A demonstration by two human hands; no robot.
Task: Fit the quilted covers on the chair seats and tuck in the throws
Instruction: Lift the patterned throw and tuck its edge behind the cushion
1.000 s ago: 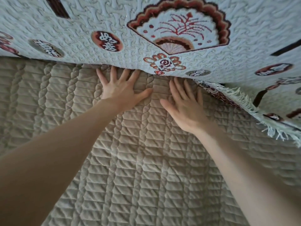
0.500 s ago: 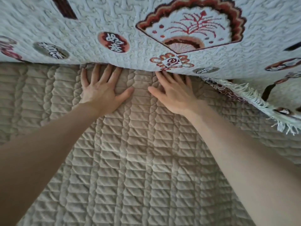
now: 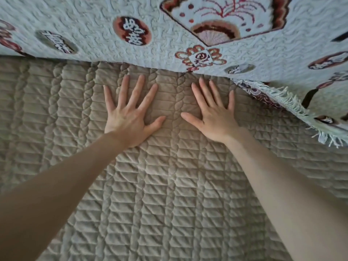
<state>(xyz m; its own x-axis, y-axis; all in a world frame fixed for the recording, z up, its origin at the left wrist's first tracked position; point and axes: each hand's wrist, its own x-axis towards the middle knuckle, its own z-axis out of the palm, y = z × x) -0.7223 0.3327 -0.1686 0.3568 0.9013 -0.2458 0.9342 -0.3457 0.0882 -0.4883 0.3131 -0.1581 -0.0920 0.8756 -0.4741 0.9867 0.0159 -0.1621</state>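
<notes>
A beige quilted cover [image 3: 160, 194] lies spread over the seat and fills most of the view. My left hand [image 3: 130, 115] rests flat on it with fingers straight and spread. Beside it my right hand [image 3: 212, 115] lies flat on the cover too, palm down, thumbs pointing toward each other. Above both hands hangs a pale patterned throw [image 3: 94, 25] with red-brown fan and medallion motifs, draped down the seat back. Its lower edge meets the cover just beyond my fingertips, which are fully in view.
The throw's fringed edge [image 3: 293, 106] hangs loose over the cover at the right, folded back so its darker underside shows. The quilted cover runs on to the left, right and near edges of the view.
Both hands have slid back toward me, out from under the throw's lower edge, so all the fingertips now show. They still lie flat on the cover.
</notes>
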